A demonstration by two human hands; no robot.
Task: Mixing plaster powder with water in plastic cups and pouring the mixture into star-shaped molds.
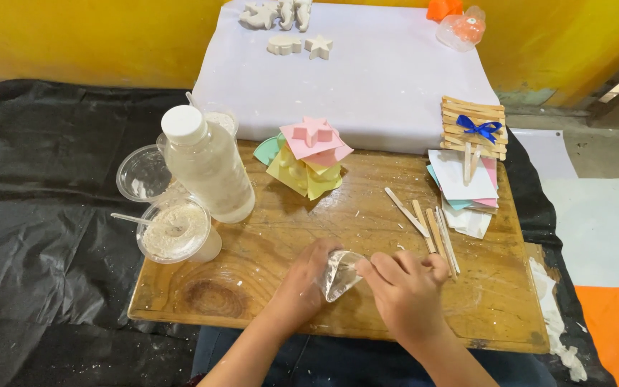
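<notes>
A clear plastic cup (339, 274) sits tipped on its side between the two hands, just above the wooden board. It's see-through and crinkled, catching white glints of light, and it tapers to a narrow end that points down and toward the left hand (308, 279). That hand cradles it from behind, fingers wrapped round the far side. The right hand (404, 288) meets it from the other side, fingertips pinching the rim at its upper edge.
</notes>
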